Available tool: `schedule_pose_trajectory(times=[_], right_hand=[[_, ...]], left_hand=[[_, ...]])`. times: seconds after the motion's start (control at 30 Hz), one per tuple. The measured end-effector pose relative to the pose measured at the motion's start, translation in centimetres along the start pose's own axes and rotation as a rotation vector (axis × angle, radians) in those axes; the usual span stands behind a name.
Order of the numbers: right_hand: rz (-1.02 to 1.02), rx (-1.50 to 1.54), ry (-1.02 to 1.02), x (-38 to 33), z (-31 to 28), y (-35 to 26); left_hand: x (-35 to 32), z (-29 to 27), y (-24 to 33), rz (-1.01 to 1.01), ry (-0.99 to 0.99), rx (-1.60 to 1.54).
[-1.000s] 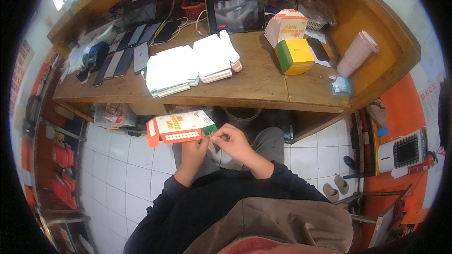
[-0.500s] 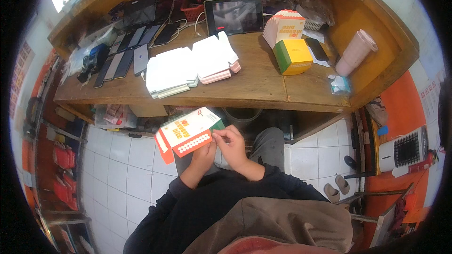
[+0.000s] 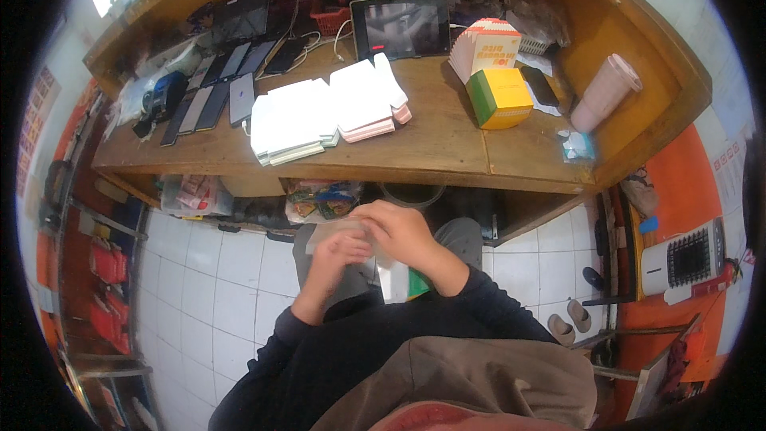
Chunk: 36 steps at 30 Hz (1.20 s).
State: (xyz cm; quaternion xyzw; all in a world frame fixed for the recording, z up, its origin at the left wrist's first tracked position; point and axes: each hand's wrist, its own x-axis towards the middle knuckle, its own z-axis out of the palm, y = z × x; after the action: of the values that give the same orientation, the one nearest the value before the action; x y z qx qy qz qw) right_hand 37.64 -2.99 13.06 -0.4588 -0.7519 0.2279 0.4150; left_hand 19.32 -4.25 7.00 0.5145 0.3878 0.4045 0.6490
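My left hand (image 3: 341, 251) and my right hand (image 3: 401, 233) are close together above my lap, fingers bent inward. Between and under them is a printed cardboard carton, mostly covered by the hands. Its white panel (image 3: 392, 281) and green side (image 3: 417, 284) show below my right hand. A pale, blurred flap (image 3: 321, 231) sticks out past my left fingers. The fingers of both hands appear closed on the carton, though the exact grip is partly hidden.
On the wooden desk (image 3: 431, 153) lie stacked flat white cartons (image 3: 295, 118), several phones (image 3: 211, 104), a tablet (image 3: 401, 28), a yellow-green box (image 3: 501, 98), a pile of printed cartons (image 3: 488, 49) and a pink tumbler (image 3: 605, 92). Bagged items (image 3: 323, 199) sit on the shelf below.
The carton has been turned and lowered toward my lap, so its printed front no longer shows. My right hand has moved up and over it; my left hand has shifted up slightly.
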Motion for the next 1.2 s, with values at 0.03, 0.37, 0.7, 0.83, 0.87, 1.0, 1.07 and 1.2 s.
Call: schedule_pose_trajectory(times=[0.03,0.37,0.7,0.83,0.87,1.0,1.07,1.2], right_hand=[[-0.018,0.002,-0.018,0.0,-0.4,0.4],[0.077,0.194,-0.119,0.5,-1.5,0.1],[0.256,0.393,-0.142,0.6,-1.6,1.5],[0.289,0.438,-0.148,0.4,-1.4,1.7],[0.305,0.45,-0.16,0.3,-1.5,1.5],[0.284,0.523,-0.213,0.5,-1.7,1.4],[0.244,0.529,-0.183,0.5,-1.7,1.2],[0.335,0.66,0.037,-0.2,0.1,0.3]], left_hand=[[-0.2,-0.8,1.4,-0.044,-0.019,-0.201],[-0.1,-0.9,5.6,-0.064,0.069,-0.33],[0.6,0.4,4.8,0.15,0.266,0.075],[0.8,1.0,5.5,0.212,0.326,0.287],[0.9,1.0,5.3,0.233,0.328,0.291],[0.9,1.7,5.3,0.252,0.343,0.153],[1.2,1.8,5.3,0.296,0.334,0.077],[1.7,1.7,4.5,0.388,0.363,0.136]])
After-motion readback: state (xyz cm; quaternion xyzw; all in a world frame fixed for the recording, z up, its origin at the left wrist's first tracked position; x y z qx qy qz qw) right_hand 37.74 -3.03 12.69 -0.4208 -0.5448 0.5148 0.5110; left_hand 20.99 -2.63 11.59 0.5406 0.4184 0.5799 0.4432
